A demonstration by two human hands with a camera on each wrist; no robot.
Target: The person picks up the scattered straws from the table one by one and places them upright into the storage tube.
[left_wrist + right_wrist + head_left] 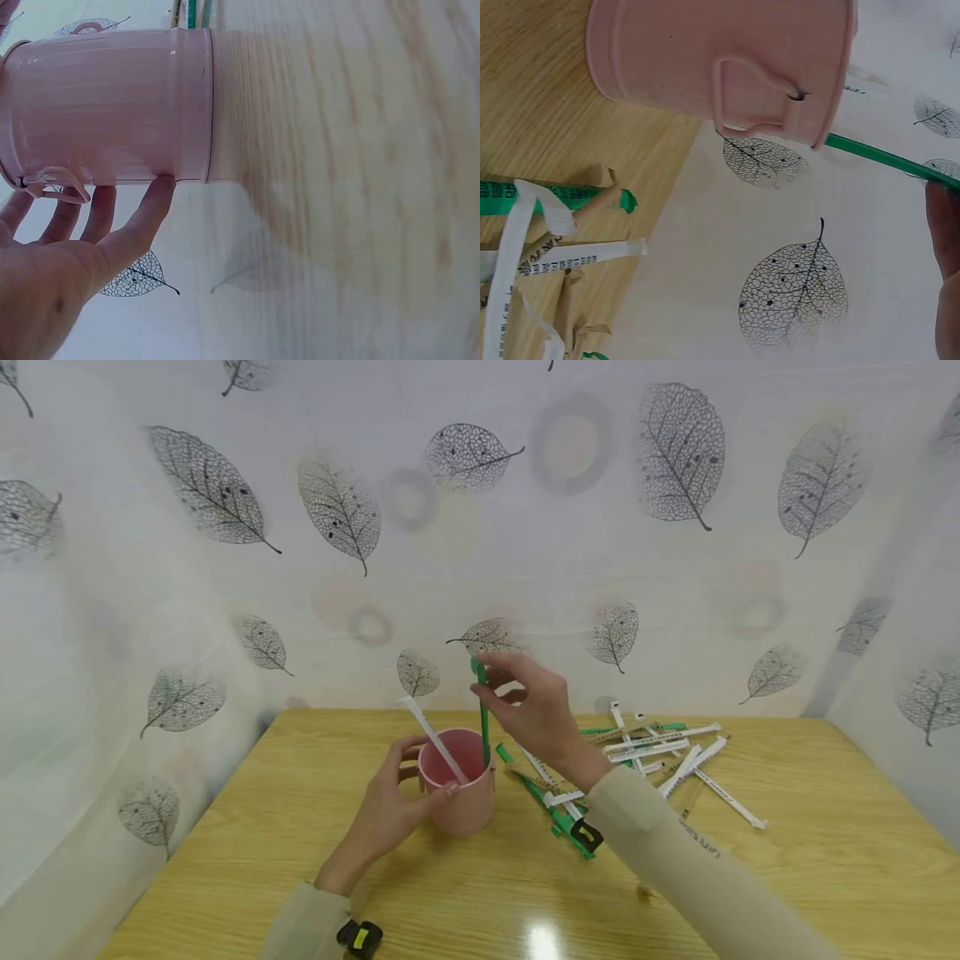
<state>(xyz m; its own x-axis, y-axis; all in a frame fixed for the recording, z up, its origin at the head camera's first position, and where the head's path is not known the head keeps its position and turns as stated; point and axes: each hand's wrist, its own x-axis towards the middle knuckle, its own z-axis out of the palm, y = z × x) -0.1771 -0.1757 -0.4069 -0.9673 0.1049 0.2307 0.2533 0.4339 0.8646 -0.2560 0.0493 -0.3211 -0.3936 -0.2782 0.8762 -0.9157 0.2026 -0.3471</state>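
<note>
A pink metal bucket [457, 814] with small side handles stands on the table. My left hand [390, 814] holds it from the left, thumb at the near rim and fingers along the far side. In the left wrist view, those fingertips [159, 187] touch the bucket's wall. Above the bucket's right side, my right hand [536, 702] pinches a long green printed strip [483, 718] near its top. This strip stands nearly upright, its lower end past the rim inside the bucket. A white strip [431, 731] leans out over the rim toward the left.
Right of the bucket lies a loose pile of white strips [645, 749], green strips [536, 785] and brown ones, partly hidden by my right forearm. The wooden table [300, 793] meets a leaf-patterned cloth [480, 568] behind and at both sides.
</note>
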